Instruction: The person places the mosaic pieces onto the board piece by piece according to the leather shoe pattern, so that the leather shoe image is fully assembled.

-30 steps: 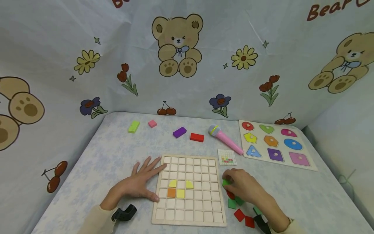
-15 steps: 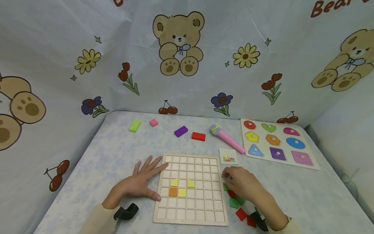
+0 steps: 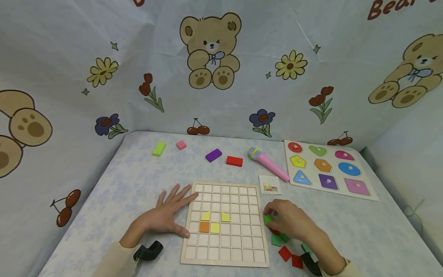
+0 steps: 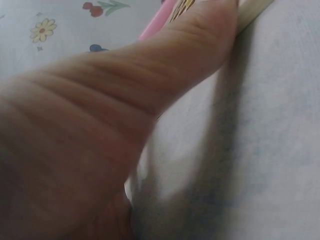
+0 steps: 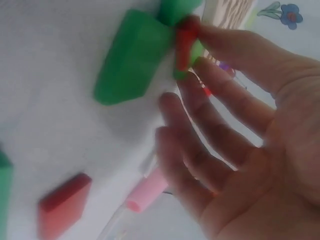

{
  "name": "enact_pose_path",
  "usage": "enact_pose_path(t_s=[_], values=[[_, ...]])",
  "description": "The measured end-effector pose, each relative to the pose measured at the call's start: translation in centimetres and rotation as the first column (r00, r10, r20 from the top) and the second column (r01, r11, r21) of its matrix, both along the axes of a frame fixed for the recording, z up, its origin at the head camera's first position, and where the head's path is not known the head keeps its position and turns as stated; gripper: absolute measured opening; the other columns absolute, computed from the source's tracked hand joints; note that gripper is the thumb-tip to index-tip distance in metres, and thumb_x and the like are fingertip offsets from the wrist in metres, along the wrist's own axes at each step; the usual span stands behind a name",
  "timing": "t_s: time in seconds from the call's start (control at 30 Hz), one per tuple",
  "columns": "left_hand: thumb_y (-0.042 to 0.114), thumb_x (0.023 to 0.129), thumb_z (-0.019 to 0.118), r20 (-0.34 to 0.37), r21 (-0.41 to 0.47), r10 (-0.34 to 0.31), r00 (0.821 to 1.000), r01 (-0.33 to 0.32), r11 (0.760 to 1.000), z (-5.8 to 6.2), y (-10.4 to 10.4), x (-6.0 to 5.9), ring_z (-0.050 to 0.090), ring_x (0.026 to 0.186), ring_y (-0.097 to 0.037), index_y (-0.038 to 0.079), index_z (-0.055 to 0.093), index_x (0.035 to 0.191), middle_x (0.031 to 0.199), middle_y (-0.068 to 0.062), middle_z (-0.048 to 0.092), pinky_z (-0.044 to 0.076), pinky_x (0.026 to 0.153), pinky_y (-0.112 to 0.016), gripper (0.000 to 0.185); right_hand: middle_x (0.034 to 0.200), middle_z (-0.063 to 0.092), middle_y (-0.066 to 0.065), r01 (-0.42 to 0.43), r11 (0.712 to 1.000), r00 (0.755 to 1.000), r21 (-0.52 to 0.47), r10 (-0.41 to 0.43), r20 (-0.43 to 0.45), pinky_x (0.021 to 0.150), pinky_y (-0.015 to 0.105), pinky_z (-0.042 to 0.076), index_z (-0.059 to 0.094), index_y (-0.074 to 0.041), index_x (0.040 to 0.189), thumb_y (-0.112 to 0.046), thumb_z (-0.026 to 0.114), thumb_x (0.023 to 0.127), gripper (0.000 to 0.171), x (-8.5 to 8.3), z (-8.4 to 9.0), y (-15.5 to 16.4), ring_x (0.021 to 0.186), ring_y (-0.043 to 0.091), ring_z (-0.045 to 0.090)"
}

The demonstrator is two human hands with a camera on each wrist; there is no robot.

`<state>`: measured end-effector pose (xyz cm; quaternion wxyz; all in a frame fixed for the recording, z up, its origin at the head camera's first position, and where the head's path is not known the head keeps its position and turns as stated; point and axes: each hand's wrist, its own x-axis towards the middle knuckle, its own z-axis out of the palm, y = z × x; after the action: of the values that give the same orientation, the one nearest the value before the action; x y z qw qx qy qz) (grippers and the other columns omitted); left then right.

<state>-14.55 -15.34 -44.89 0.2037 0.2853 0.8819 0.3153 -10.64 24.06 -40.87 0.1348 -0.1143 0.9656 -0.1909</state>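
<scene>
Vs half a sec ago, R hand (image 3: 288, 221) sits a touch lower in head view: green tile (image 3: 268, 219), then just below the thumb, now shows btwn thumb & index. L hand (image 3: 167, 217), board (image 3: 225, 242) & the four pcs in it look unchanged. R grip: thumb & index close together, curved around the green tile, which is just off the board's R edge; wrist view has thumb tip at a blurred red piece (image 5: 185, 47) w/ green right by it, so can't tell if it's clamped on either or only touching. Other R fingers are apart, loosely bent, holding nothing. L grip: fingers spread wide & straight, nothing held; index & thumb touch the board's L edge, rest of the hand on the desk (image 3: 86, 234). R hand is palm down over the loose pcs, forearm coming in from lower R; nearer the wrist lie more green pcs (image 3: 276, 240) & two red tiles (image 3: 285, 253). L forearm comes in from lower L, hand low & flat-ish.
</scene>
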Motion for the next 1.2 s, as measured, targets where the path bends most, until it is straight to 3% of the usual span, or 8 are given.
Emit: enact_pose_path(t_s=[0.2, 0.43, 0.6, 0.7, 0.83, 0.97, 1.2], values=[[0.055, 0.070, 0.086, 0.006, 0.011, -0.003, 1.000, 0.002, 1.000, 0.1, 0.0, 0.1, -0.014, 0.153, -0.044, 0.023, 0.024, 0.161, 0.170, -0.011, 0.001, -0.013, 0.111, -0.071, 0.115, 0.083, 0.061, -0.015, -0.011, 0.997, 1.000, 0.074, 0.013, -0.026, 0.073, 0.032, 0.051, 0.071, -0.024, 0.090, -0.021, 0.086, 0.077, 0.020, -0.2, -0.2, -0.4, 0.079, 0.006, 0.054], [0.053, 0.071, 0.086, 0.006, 0.013, -0.005, 1.000, 0.005, 1.000, 0.1, -0.3, 0.1, -0.015, 0.152, -0.045, 0.023, 0.023, 0.161, 0.170, -0.012, 0.001, -0.014, 0.110, -0.072, 0.114, 0.084, 0.061, -0.014, -0.061, 0.994, 0.998, 0.087, 0.061, -0.001, 0.075, 0.033, 0.051, 0.072, -0.022, 0.094, -0.020, 0.085, 0.078, 0.021, -0.5, 0.1, -0.4, 0.080, 0.007, 0.053], [0.053, 0.072, 0.086, -0.002, 0.012, -0.015, 1.000, 0.015, 1.000, 0.0, -0.3, 0.0, -0.015, 0.152, -0.045, 0.023, 0.022, 0.162, 0.170, -0.011, 0.000, -0.014, 0.110, -0.072, 0.114, 0.084, 0.064, -0.011, -0.006, 0.996, 1.000, 0.087, 0.007, -0.010, 0.075, 0.033, 0.052, 0.072, -0.021, 0.094, -0.020, 0.084, 0.078, 0.020, -0.5, 0.8, 0.2, 0.079, 0.009, 0.055], [0.055, 0.072, 0.085, -0.001, 0.010, -0.018, 1.000, 0.018, 1.000, -0.1, -0.3, 0.0, -0.016, 0.153, -0.043, 0.024, 0.022, 0.162, 0.170, -0.010, -0.001, -0.014, 0.111, -0.071, 0.113, 0.086, 0.065, -0.011, 0.006, 0.999, 0.999, 0.037, -0.004, -0.043, 0.074, 0.031, 0.053, 0.073, -0.020, 0.096, -0.020, 0.083, 0.080, 0.019, -0.3, 1.5, 0.2, 0.080, 0.010, 0.057], [0.053, 0.072, 0.086, -0.003, 0.016, -0.021, 1.000, 0.021, 1.000, 0.1, -0.4, 0.0, -0.015, 0.152, -0.046, 0.022, 0.023, 0.161, 0.170, -0.012, 0.000, -0.014, 0.110, -0.073, 0.114, 0.088, 0.067, -0.012, -0.124, 0.989, 0.987, -0.076, 0.115, -0.113, 0.073, 0.028, 0.054, 0.074, -0.017, 0.099, -0.022, 0.080, 0.083, 0.019, 0.2, 1.9, -1.3, 0.081, 0.006, 0.059], [0.052, 0.072, 0.086, -0.010, 0.015, -0.027, 1.000, 0.027, 1.000, 0.1, -0.4, 0.1, -0.015, 0.152, -0.047, 0.022, 0.023, 0.161, 0.170, -0.013, 0.000, -0.013, 0.109, -0.074, 0.113, 0.089, 0.067, -0.013, -0.266, 0.950, 0.955, -0.164, 0.237, -0.181, 0.074, 0.028, 0.055, 0.074, -0.015, 0.099, -0.021, 0.079, 0.084, 0.017, 0.9, 1.8, -4.2, 0.080, 0.004, 0.061], [0.052, 0.071, 0.087, -0.015, 0.012, -0.019, 1.000, 0.019, 1.000, 0.3, 0.0, 0.2, -0.013, 0.152, -0.047, 0.020, 0.025, 0.161, 0.169, -0.014, 0.001, -0.012, 0.109, -0.075, 0.114, 0.087, 0.065, -0.013, -0.380, 0.911, 0.918, -0.162, 0.351, -0.182, 0.072, 0.019, 0.050, 0.074, -0.017, 0.104, -0.024, 0.077, 0.085, 0.020, 1.8, 1.1, -9.3, 0.076, 0.001, 0.057]])
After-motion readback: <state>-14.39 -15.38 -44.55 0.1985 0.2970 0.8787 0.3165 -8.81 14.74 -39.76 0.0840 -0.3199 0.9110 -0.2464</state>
